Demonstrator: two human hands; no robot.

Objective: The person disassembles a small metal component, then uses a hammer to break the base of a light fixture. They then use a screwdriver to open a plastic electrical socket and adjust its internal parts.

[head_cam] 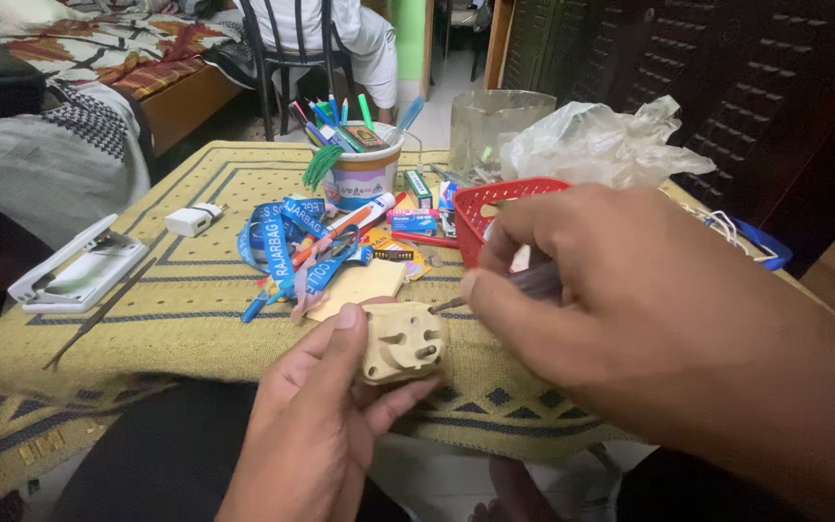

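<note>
1. Left hand (316,425) grips a beige three-pin plug (401,340) over the table edge.
2. Right hand (630,309) pinches a screwdriver (524,282), its tip at the plug.
3. Behind: red mesh basket (495,208), blue lanyard (277,237), pen-filled cup (364,174), crinkled plastic bag (601,145) on a woven yellow tablecloth (186,319).

small blue box (412,222) beside red basket (495,198), green-white box (418,187), printed white cup (361,176)

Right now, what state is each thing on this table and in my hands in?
Beige three-pin electrical plug: gripped in left hand, pins facing up.
Dark-handled screwdriver: held in right hand, tip at the plug.
Red plastic mesh basket: upright, partly hidden by the right hand.
White pen cup: upright, full of pens.
White stapler: lying flat, closed.
</note>
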